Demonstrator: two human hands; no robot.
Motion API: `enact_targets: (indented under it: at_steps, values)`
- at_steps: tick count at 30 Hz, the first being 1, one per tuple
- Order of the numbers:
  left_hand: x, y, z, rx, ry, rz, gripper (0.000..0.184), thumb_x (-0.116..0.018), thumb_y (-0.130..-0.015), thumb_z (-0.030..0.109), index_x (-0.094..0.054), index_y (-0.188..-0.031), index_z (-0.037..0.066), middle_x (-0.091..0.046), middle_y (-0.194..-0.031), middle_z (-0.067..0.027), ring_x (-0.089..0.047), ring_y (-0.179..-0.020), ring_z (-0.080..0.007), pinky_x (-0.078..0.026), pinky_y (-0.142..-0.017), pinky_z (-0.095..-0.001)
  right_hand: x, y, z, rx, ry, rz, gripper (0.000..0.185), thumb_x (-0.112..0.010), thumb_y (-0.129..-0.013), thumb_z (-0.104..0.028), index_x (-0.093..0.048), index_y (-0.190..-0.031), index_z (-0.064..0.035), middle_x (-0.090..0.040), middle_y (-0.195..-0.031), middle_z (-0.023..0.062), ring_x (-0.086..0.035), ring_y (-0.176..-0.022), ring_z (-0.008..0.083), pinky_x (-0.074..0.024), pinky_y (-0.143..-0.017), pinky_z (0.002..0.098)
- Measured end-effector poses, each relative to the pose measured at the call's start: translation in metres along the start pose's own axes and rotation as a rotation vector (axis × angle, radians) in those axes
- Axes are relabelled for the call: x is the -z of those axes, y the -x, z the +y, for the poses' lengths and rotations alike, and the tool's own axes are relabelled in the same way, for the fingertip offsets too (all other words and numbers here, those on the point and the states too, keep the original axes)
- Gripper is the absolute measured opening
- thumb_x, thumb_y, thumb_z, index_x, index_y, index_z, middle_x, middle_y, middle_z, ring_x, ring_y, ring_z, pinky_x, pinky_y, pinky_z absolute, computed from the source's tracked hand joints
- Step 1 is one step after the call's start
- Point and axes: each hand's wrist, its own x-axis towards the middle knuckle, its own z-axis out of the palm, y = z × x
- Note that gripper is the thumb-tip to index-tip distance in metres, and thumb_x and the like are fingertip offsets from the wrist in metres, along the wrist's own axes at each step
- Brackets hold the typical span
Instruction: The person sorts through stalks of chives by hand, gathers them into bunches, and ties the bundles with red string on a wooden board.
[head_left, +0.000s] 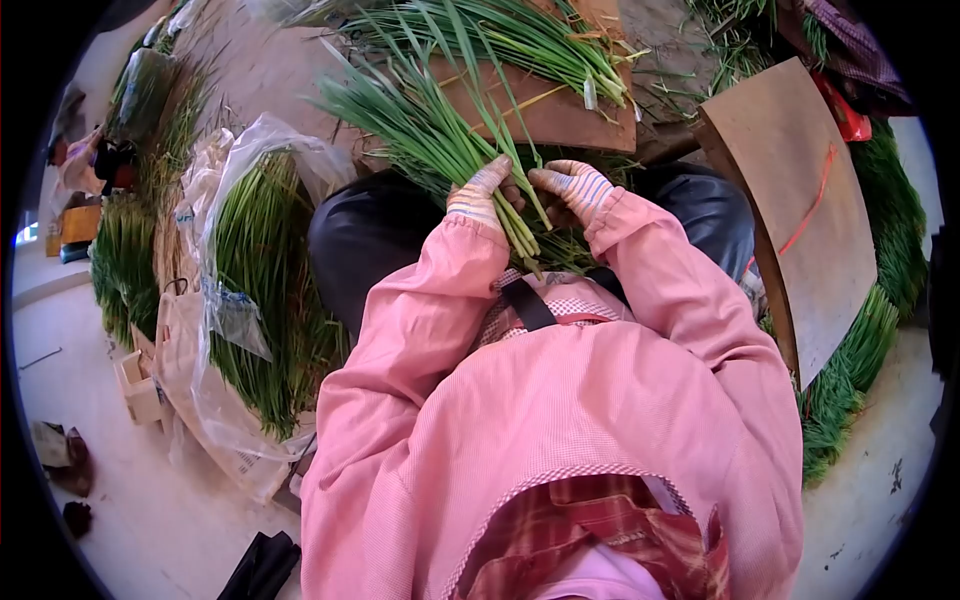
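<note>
Nearest are the pink sleeves [430, 270], reaching forward over the lap to two hands in striped gloves; the left hand [480, 192] is closed around the lower part of a bunch [425, 125] of green leaves; the right hand [572, 190] is just beside it, fingers drawn in narrow, and seems to pinch a single stalk [544, 208] at the bunch's right edge.

The bunch lies between the dark knees, its long axis slanting from the cut ends, near the waist, up and away to the left; it passes through the left hand, so that hand is the nearer, and the right hand comes in at its right side, by the stems; the bunch is fresh green, pale and smooth at the stems, darker and fanned out at the tips, with some blades splayed loose.

Just beyond is a brown board [600, 130], with a second pile [530, 50] on it, some of its stems yellowish; to the left a tall bundle [260, 230] is partly wrapped in clear plastic [265, 140]; to the right a curved panel [835, 235] carries a red string [812, 200], with more greens [850, 370] behind it; at the far left another person [82, 168] shows, too small to make out in detail.
</note>
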Motion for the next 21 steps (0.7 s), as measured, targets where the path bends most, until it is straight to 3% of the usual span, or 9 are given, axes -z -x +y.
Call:
enact_targets:
  at_steps: [3, 5, 7, 9, 11, 13, 15, 18, 21]
  values:
    - [0.001, -0.001, 0.002, -0.119, -0.05, -0.007, 0.014, -0.065, -0.072, 0.017, -0.055, -0.074, 0.008, -0.05, -0.056, -0.002, -0.047, -0.046, -0.0152, -0.04, -0.043, -0.028, 0.002, -0.009, 0.006, 0.151, 0.244, 0.055, 0.018, -0.062, -0.075, -0.022, -0.058, -0.083, -0.0055, -0.056, -0.063, 0.003, -0.05, -0.05, 0.0103, -0.0395, -0.045, 0.0219]
    - [0.001, 0.003, 0.011, -0.107, -0.09, -0.001, 0.014, -0.065, -0.072, 0.015, -0.054, -0.076, 0.007, -0.05, -0.057, -0.0022, -0.047, -0.046, -0.0153, -0.04, -0.042, -0.0274, 0.015, 0.003, -0.006, 0.126, 0.934, 0.151, 0.027, -0.06, -0.068, -0.028, -0.059, -0.077, -0.0028, -0.056, -0.063, 0.0099, -0.054, -0.054, 0.0161, -0.0433, -0.052, 0.029]
    - [0.006, -0.003, 0.023, -0.199, -0.056, 0.019, 0.014, -0.065, -0.072, 0.014, -0.054, -0.076, 0.006, -0.05, -0.057, -0.0023, -0.047, -0.046, -0.0155, -0.04, -0.042, -0.0269, 0.044, 0.012, 0.003, 0.172, 1.312, 0.142, 0.036, -0.059, -0.065, -0.035, -0.06, -0.082, -0.0029, -0.059, -0.072, 0.017, -0.058, -0.068, 0.0281, -0.0453, -0.063, 0.034]
    - [0.01, -0.011, 0.036, -0.236, 0.035, -0.048, 0.014, -0.065, -0.073, 0.015, -0.054, -0.074, 0.006, -0.051, -0.059, -0.0026, -0.047, -0.046, -0.0155, -0.04, -0.043, -0.0268, 0.065, 0.024, -0.01, -0.16, 1.549, -0.01, 0.045, -0.06, -0.068, -0.043, -0.061, -0.088, -0.0033, -0.06, -0.081, 0.0183, -0.058, -0.08, 0.0283, -0.0444, -0.071, 0.0338]
    - [0.011, -0.017, 0.043, -0.133, 0.009, -0.029, 0.014, -0.066, -0.072, 0.016, -0.055, -0.074, 0.007, -0.052, -0.061, -0.0023, -0.048, -0.046, -0.0152, -0.041, -0.044, -0.0271, 0.068, 0.041, -0.019, -0.041, 1.333, 0.194, 0.048, -0.058, -0.072, -0.044, -0.058, -0.093, -0.0012, -0.06, -0.082, 0.0174, -0.058, -0.078, 0.0259, -0.0445, -0.071, 0.0329]
    - [-0.001, -0.011, 0.042, -0.072, 0.03, -0.03, 0.014, -0.066, -0.072, 0.017, -0.056, -0.074, 0.008, -0.052, -0.061, -0.0016, -0.049, -0.048, -0.0149, -0.042, -0.046, -0.0274, 0.053, 0.037, -0.024, 0.39, 1.121, 0.148, 0.045, -0.056, -0.077, -0.041, -0.056, -0.097, -0.0009, -0.06, -0.079, 0.0121, -0.057, -0.071, 0.0197, -0.0455, -0.063, 0.0307]
    - [-0.01, -0.008, 0.032, -0.029, 0.072, -0.1, 0.015, -0.067, -0.072, 0.018, -0.056, -0.075, 0.009, -0.052, -0.061, -0.0007, -0.049, -0.051, -0.0139, -0.042, -0.048, -0.0275, 0.011, 0.048, -0.032, 0.092, 0.34, 0.041, 0.037, -0.055, -0.08, -0.039, -0.056, -0.097, -0.0069, -0.056, -0.07, 0.0016, -0.049, -0.055, 0.0081, -0.0384, -0.045, 0.0198]
    - [-0.013, -0.006, 0.014, 0.009, 0.111, -0.139, 0.015, -0.067, -0.072, 0.018, -0.055, -0.076, 0.009, -0.052, -0.062, 0.0012, -0.047, -0.05, -0.0122, -0.041, -0.048, -0.0272, 0.001, 0.04, -0.038, 0.003, 0.21, -0.092, 0.033, -0.059, -0.078, -0.034, -0.056, -0.096, -0.007, -0.055, -0.067, 0.0019, -0.048, -0.049, 0.0084, -0.0386, -0.043, 0.0196]
    - [-0.005, 0.007, 0.015, 0.009, 0.223, 0.041, 0.015, -0.066, -0.073, 0.021, -0.055, -0.078, 0.012, -0.051, -0.062, 0.0022, -0.047, -0.051, -0.0106, -0.042, -0.046, -0.0257, 0.011, 0.042, -0.057, 0.209, 0.361, 0.168, 0.025, -0.06, -0.078, -0.024, -0.057, -0.095, -0.0062, -0.054, -0.063, 0.001, -0.047, -0.048, 0.0085, -0.0387, -0.042, 0.0206]
